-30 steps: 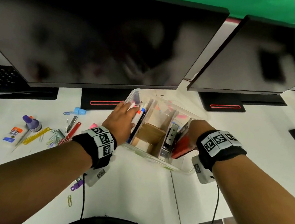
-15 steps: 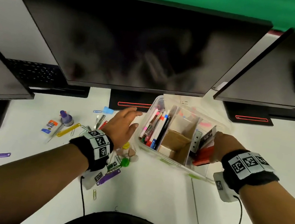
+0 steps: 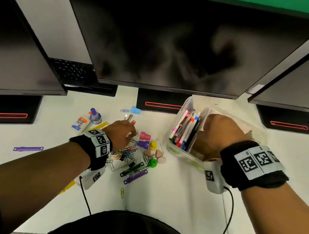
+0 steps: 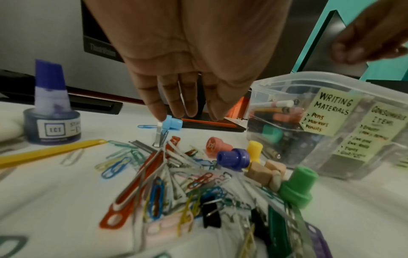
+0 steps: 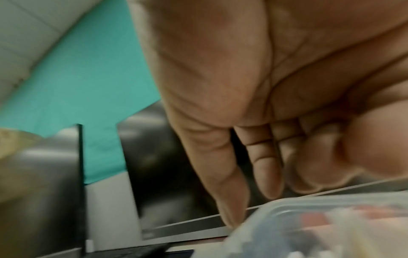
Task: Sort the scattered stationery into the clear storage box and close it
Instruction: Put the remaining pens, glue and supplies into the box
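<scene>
Now the left hand (image 3: pixel 121 134), fingers straight and empty, hangs over the paper clips (image 4: pixel 154 190) on the table (image 3: pixel 167 196), mid-sort. At three o'clock, the right hand (image 3: pixel 214 136), fingers loosely extended, sits over the clear storage box (image 3: pixel 174 148). Next: a fine pinch on clips.

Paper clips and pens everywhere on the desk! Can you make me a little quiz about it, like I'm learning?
1. True or false: the clear storage box has its lid on.
2. What does the box's nearest yellow label say on top? A) Writing materials B) Toys C) Snacks
3. Fill in: the left hand reaches over a pile of coloured ____.

Key
1. False: it is open, with pens showing.
2. A
3. paper clips
</scene>
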The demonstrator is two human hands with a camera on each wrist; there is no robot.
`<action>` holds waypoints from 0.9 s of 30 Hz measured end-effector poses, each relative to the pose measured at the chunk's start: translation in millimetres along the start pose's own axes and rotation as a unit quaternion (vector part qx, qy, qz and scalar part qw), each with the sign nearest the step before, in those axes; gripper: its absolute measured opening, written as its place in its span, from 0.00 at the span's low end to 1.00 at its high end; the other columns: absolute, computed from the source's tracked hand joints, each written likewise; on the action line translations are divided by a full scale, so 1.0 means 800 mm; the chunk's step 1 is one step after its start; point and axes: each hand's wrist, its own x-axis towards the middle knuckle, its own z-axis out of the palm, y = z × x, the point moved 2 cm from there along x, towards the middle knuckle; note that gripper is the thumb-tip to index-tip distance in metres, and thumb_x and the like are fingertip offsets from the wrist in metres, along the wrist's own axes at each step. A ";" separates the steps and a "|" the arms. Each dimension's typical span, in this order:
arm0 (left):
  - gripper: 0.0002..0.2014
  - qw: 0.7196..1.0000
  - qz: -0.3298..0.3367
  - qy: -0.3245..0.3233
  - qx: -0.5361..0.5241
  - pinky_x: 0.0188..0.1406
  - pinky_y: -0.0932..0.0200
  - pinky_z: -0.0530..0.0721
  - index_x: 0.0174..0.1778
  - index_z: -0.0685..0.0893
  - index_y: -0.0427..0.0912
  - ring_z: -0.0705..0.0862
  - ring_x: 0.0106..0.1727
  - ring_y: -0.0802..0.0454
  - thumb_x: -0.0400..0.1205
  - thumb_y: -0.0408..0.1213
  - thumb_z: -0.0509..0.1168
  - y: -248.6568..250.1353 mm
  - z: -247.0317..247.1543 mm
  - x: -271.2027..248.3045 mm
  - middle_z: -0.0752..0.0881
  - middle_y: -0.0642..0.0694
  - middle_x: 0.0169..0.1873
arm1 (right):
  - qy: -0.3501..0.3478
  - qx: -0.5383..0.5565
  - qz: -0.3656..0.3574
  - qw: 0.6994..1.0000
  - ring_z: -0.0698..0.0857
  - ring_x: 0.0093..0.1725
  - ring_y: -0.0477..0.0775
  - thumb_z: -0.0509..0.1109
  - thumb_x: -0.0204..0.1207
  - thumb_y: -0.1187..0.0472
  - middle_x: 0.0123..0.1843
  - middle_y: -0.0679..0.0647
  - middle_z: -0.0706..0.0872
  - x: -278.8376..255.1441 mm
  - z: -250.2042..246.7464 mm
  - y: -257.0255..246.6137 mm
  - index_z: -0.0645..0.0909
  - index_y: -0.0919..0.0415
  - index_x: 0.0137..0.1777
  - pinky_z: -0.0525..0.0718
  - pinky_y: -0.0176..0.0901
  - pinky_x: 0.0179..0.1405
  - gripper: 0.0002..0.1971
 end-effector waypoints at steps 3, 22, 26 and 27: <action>0.15 1.000 -0.001 -0.019 0.008 0.69 0.56 0.74 0.62 0.82 0.45 0.78 0.67 0.44 0.79 0.33 0.61 -0.013 0.004 -0.012 0.80 0.43 0.64 | -0.017 0.030 -0.139 0.990 0.83 0.52 0.57 0.69 0.75 0.53 0.46 0.53 0.82 -0.009 0.034 -0.064 0.81 0.56 0.51 0.74 0.40 0.49 0.09; 0.27 0.993 -0.114 0.039 -0.016 0.78 0.57 0.61 0.78 0.65 0.45 0.63 0.81 0.47 0.82 0.28 0.59 -0.135 -0.036 -0.025 0.58 0.47 0.82 | -0.177 -0.066 -0.005 0.982 0.71 0.72 0.69 0.64 0.76 0.60 0.74 0.67 0.66 0.026 0.222 -0.148 0.61 0.65 0.76 0.78 0.60 0.68 0.30; 0.17 0.995 -0.075 0.055 -0.030 0.66 0.64 0.66 0.67 0.78 0.33 0.73 0.73 0.44 0.82 0.25 0.56 -0.128 -0.040 -0.028 0.74 0.39 0.72 | -0.201 -0.070 -0.018 0.977 0.67 0.75 0.70 0.63 0.76 0.59 0.78 0.65 0.61 0.030 0.214 -0.176 0.53 0.58 0.81 0.74 0.63 0.71 0.35; 0.17 0.996 -0.058 0.061 -0.035 0.65 0.65 0.65 0.65 0.79 0.33 0.74 0.71 0.45 0.82 0.24 0.56 -0.126 -0.039 -0.031 0.75 0.39 0.71 | -0.194 -0.074 -0.027 0.978 0.68 0.76 0.69 0.62 0.77 0.60 0.79 0.65 0.60 0.032 0.207 -0.184 0.54 0.58 0.81 0.74 0.63 0.71 0.33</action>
